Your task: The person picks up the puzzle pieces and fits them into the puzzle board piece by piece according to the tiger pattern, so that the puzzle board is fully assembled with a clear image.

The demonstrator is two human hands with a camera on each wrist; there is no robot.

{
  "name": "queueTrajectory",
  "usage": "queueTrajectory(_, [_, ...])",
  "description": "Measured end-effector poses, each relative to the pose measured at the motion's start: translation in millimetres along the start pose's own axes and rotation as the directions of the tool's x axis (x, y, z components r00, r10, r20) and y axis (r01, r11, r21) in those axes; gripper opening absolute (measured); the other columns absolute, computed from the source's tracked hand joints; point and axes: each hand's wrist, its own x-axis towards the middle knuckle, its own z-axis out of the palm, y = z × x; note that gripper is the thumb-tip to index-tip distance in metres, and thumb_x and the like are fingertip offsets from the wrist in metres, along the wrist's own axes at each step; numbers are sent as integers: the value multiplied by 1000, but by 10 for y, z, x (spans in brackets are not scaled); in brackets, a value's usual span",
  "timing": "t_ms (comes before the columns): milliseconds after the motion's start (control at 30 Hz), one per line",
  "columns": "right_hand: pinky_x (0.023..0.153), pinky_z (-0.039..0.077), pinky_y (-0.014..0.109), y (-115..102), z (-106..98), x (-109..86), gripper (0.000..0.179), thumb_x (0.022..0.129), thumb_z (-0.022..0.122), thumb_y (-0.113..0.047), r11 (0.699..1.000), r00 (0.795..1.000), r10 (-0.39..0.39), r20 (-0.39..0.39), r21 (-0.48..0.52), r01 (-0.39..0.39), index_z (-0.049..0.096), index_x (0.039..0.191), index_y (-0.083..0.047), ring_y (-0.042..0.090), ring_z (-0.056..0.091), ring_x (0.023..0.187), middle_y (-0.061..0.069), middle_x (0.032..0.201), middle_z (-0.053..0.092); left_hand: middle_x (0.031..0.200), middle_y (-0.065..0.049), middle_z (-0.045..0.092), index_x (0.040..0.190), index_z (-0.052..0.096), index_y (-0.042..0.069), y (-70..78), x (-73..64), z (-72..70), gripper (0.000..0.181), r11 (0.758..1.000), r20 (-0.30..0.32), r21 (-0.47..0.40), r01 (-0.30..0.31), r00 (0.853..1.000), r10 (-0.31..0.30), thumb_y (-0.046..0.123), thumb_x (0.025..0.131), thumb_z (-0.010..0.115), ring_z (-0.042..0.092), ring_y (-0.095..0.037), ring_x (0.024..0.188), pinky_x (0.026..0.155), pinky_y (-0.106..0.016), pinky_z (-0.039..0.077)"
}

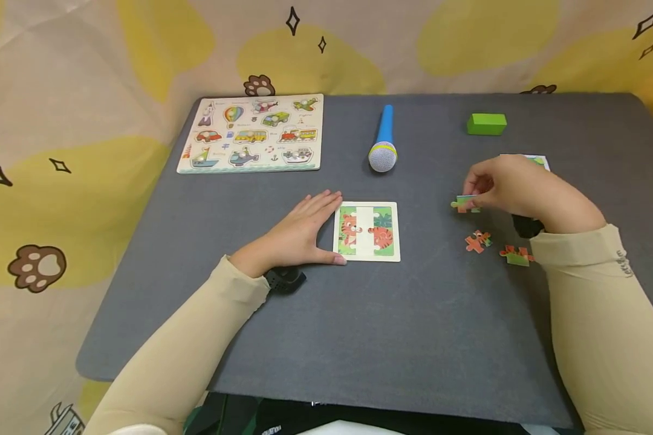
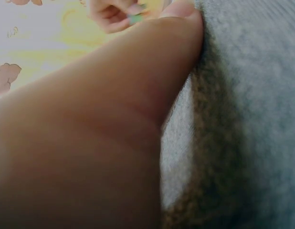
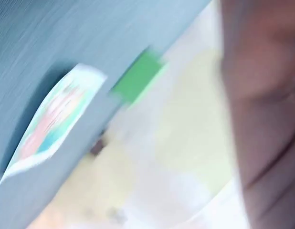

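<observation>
My left hand rests on the table with its fingers extended, thumb and fingertips at the left edge of a small white-framed jigsaw board. Orange-and-green pieces fill the board's left and right sides, with a bare white strip between them. Over to the right, my right hand pinches a jigsaw piece between thumb and fingers. That piece also shows, blurred, in the left wrist view as a green bit. Two loose pieces lie below it: an orange one and an orange-and-green one.
Behind the right hand lies a white-bordered picture card, mostly hidden in the head view. Further back are a green block and a blue toy microphone. A vehicle puzzle board occupies the back left of the grey table.
</observation>
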Motion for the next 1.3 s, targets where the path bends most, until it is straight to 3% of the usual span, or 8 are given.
queueTrajectory(200, [63, 49, 33, -604, 242, 158, 11, 88, 86, -8, 990, 991, -112, -68, 84, 117, 76, 90, -14, 19, 63, 67, 0, 80, 71, 175, -7, 14, 167, 17, 4, 4, -1, 3, 121, 1000, -2, -8, 1, 1000, -1, 61, 83, 83, 4, -21, 161, 128, -39, -1])
queueTrajectory(367, [65, 47, 36, -864, 481, 370, 14, 84, 89, -8, 989, 985, -126, -114, 61, 134, 75, 87, -13, 21, 58, 71, 1, 79, 67, 174, -7, 15, 167, 18, 4, -4, 11, 24, 120, 1000, -7, -13, -4, 1000, 4, 61, 84, 83, 5, -21, 161, 129, -39, -1])
queueTrajectory(567, [68, 49, 36, -980, 643, 529, 14, 84, 90, -10, 990, 988, -76, -137, 106, 91, 77, 89, -10, 22, 61, 77, 4, 81, 69, 174, -7, 16, 167, 18, 4, 4, 25, 42, 120, 1000, -2, -17, -10, 1000, 10, 62, 84, 82, 5, -20, 161, 128, -38, -1])
queueTrajectory(733, [69, 52, 36, -1012, 714, 570, 9, 87, 87, -8, 989, 987, -90, -132, 106, 105, 80, 92, -9, 21, 64, 78, 4, 82, 72, 174, -8, 17, 167, 19, 3, 10, 38, 31, 120, 1000, -8, -7, -21, 1000, 21, 61, 84, 83, 6, -21, 161, 129, -39, -1])
queueTrajectory(1100, [76, 54, 41, -1062, 800, 605, 11, 91, 83, -10, 992, 984, -126, -122, 14, 129, 78, 100, -5, 24, 65, 82, 7, 88, 71, 174, -8, 16, 167, 20, 4, 2, 18, 11, 118, 999, -5, -25, -22, 1000, 22, 61, 84, 82, 6, -22, 161, 129, -41, -1])
queueTrajectory(1300, [85, 54, 46, -1128, 843, 593, 16, 91, 83, -12, 989, 984, -130, -123, -85, 120, 79, 105, -5, 28, 66, 93, 9, 101, 68, 174, -7, 17, 167, 28, 11, -11, -4, 3, 110, 999, -15, -24, -33, 999, 33, 60, 84, 83, 6, -24, 161, 129, -44, 1])
